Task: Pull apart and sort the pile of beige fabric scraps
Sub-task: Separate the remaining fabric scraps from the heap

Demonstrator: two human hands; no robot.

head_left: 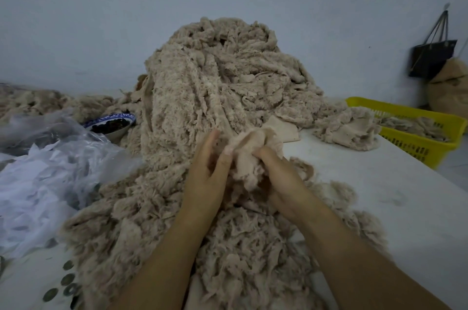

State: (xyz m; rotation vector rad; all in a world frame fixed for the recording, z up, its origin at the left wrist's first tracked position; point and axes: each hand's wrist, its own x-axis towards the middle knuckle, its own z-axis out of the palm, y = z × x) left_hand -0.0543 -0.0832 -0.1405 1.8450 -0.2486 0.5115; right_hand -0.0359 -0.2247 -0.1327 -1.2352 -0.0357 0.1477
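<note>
Rising behind is a blue-grey wall (101,18), and the white tabletop (379,183) below it carries the pile of beige fabric scraps (202,82) in its middle. Clear plastic (50,170) lies at left, a yellow basket (415,145) stands at the right edge, and a black bag (430,59) hangs on the wall. Over the pile the right hand (278,173) grips one scrap (253,147), and the left hand (205,178) has straight fingers, its thumb touching it.

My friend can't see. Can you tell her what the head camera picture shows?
The right hand grips a beige fabric scrap and the left hand touches it, before a tall pile of beige scraps on a white table. A yellow basket with more scraps sits to the right, clear plastic to the left.
</note>
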